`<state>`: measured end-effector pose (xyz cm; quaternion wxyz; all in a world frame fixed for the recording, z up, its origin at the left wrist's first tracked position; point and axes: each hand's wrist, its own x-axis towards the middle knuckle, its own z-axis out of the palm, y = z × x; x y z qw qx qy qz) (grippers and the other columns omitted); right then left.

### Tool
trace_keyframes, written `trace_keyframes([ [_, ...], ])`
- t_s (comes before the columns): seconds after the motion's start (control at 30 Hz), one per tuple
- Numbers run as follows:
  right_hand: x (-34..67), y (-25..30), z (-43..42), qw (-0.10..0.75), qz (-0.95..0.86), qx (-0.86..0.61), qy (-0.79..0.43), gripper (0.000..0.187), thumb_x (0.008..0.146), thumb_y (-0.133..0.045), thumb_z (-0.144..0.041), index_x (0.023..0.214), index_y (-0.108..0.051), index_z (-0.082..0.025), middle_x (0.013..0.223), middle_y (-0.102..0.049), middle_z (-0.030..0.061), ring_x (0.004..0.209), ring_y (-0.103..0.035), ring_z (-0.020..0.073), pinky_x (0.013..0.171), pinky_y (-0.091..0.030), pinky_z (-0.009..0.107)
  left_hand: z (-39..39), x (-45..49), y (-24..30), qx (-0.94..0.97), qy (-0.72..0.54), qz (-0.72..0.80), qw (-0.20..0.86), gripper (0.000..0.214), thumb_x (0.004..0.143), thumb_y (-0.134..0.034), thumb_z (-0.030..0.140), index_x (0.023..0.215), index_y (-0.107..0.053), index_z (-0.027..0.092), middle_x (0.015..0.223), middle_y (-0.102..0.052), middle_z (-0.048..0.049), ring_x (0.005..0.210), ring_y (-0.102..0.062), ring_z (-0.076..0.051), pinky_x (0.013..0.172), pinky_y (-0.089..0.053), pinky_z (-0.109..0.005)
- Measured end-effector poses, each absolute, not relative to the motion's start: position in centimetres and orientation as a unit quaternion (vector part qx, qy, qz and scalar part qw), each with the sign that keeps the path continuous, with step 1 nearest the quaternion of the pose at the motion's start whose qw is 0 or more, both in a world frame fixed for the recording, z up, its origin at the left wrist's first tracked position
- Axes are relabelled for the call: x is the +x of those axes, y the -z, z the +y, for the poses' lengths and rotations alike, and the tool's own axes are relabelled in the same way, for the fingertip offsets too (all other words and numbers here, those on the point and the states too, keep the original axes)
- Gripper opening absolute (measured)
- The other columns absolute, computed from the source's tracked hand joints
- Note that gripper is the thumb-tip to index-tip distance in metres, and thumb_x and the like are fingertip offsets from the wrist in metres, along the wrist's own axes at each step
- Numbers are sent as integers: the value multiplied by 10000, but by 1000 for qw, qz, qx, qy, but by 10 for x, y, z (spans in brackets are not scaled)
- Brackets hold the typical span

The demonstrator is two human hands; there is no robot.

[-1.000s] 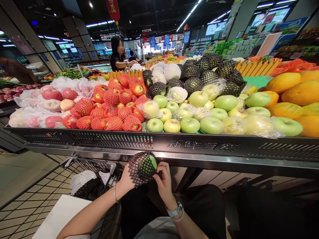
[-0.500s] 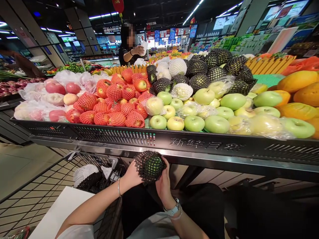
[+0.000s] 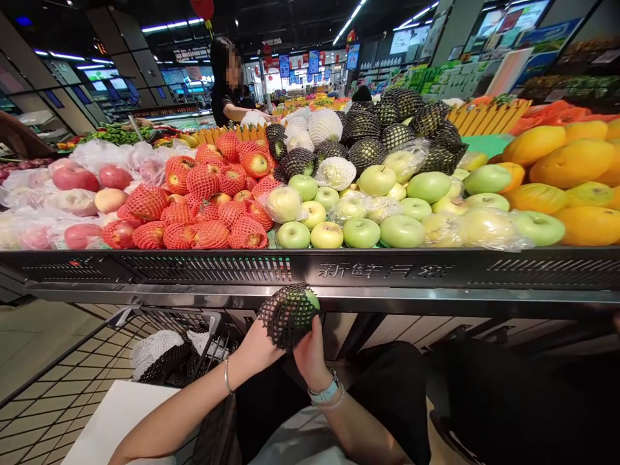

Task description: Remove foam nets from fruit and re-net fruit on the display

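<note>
In front of the display's edge I hold a round green fruit (image 3: 312, 299) in a black foam net (image 3: 285, 318). Bare green skin shows at its upper right, outside the mesh. My left hand (image 3: 256, 349) closes around the netted left and lower side; the mesh hides some of its fingers. On the right side, my right hand (image 3: 311, 352) grips the fruit with its thumb up against it, the other fingers mostly hidden beneath. Its exact kind is not clear.
A wire cart (image 3: 62, 387) at left holds a black basket (image 3: 213, 329) with white and black foam nets (image 3: 155, 352). Ahead, the display rim (image 3: 300, 266) fronts red-netted apples (image 3: 210, 229), green apples (image 3: 361, 232), black-netted fruit (image 3: 365, 152) and yellow fruit (image 3: 571, 158). Another person (image 3: 225, 90) stands behind.
The fruit has tilted and its net has shifted, so bare green skin shows at the upper right. The view has turned slightly right. The other person's hand has lowered to the display.
</note>
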<state>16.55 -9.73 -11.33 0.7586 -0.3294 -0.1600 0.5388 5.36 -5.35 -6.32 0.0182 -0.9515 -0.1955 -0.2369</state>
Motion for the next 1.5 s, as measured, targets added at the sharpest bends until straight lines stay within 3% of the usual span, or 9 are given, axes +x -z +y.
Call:
trace_keyframes([
  [0.13,192,116,-93,777,-150,-338,-510,614,827,-390,-711,1207,-622,-288,1177,-679,42,1153,-587,220,1058,-415,464,-59,48,54,-937,308,-164,0,201,855,-466,146,961,-635,174,864,-684,-92,839,-663,-213,771,-574,-363],
  [0.27,206,119,-95,785,-161,-349,-486,614,835,-373,-705,1233,-595,-293,1164,-676,43,1145,-588,225,1024,-442,470,-59,40,50,-868,447,-176,-125,282,915,-451,212,1183,-536,218,1046,-635,-89,955,-644,-194,848,-557,-354],
  [0.4,194,124,-103,786,-166,-359,-476,616,811,-483,-659,1312,-509,-302,1257,-623,46,1153,-585,227,1015,-453,462,-59,48,49,-775,431,-293,-358,875,775,-595,640,1457,-197,263,1476,-312,-181,1328,-423,-323,1020,-455,-494],
  [0.53,173,122,-109,772,-232,-365,-467,684,782,-582,-619,1357,-454,-272,1375,-531,70,1251,-520,239,1067,-421,408,-57,58,60,-774,290,-331,-455,1163,577,-814,563,1471,-136,255,1486,-337,-199,1359,-384,-376,1098,-350,-547],
  [0.83,197,87,-105,729,-385,-390,-410,574,886,-501,-562,1390,-441,-294,1494,-394,15,1408,-322,204,1197,-206,386,-41,60,78,-684,353,-370,-520,962,588,-738,661,1332,-354,187,1331,-519,-202,1258,-497,-381,1083,-356,-559],
  [0.97,222,63,-108,743,-444,-346,-362,736,772,-584,-665,1393,-450,-292,1508,-385,42,1381,-369,271,1157,-276,429,-53,63,68,-681,280,-320,-596,1008,524,-827,564,1352,-379,203,1407,-470,-182,1318,-429,-384,1117,-317,-531],
  [1.17,232,54,-105,630,-526,-379,-427,297,910,-510,-423,1072,-694,-256,1087,-693,42,1073,-620,224,986,-442,367,-73,66,61,-529,212,-367,-735,874,604,-796,482,1342,-401,230,1366,-531,-138,1268,-489,-351,1091,-353,-501],
  [1.37,223,56,-111,668,-512,-375,-388,346,967,-397,-417,1016,-693,-244,1046,-669,51,1028,-614,202,959,-450,347,-74,64,46,-528,199,-390,-727,936,573,-833,419,1369,-390,207,1421,-476,-141,1360,-369,-364,1132,-301,-462],
  [1.5,230,51,-115,651,-530,-374,-395,449,979,-302,-501,1160,-647,-277,1215,-616,51,1196,-532,209,1082,-358,374,-70,60,52,-552,216,-375,-713,1039,532,-844,474,1400,-341,203,1476,-402,-157,1388,-319,-382,1153,-268,-484],
])
